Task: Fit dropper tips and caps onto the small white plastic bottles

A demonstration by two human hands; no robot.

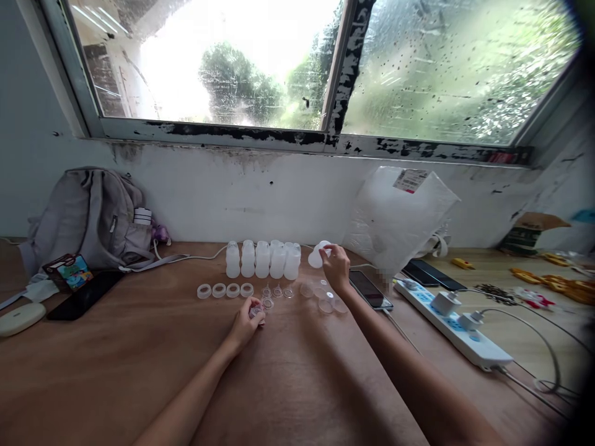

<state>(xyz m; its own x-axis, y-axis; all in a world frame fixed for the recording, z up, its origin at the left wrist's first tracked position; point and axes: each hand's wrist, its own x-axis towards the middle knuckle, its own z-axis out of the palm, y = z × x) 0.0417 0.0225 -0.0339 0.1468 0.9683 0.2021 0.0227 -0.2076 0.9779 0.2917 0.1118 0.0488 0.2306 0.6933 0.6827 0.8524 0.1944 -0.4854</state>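
Note:
My left hand [250,321] is low over the table, its fingers closed around a clear bottle nipple [257,311] that is mostly hidden. Right beside it lie several more clear nipples [277,291]. My right hand [336,267] reaches farther back, thumb and fingers pinching a translucent white bottle cap [316,257]. Behind, several frosted baby bottles [263,260] stand upright in a close group. Left of the nipples, a row of white screw rings [219,290] lies flat. Several clear discs [326,305] are spread below my right hand.
A phone [370,290] and a power strip [453,322] with plugs and cables lie to the right. A clear plastic bag [400,217] leans on the wall. On the left are a grey backpack [95,217], a small box [69,272] and a dark phone [86,296].

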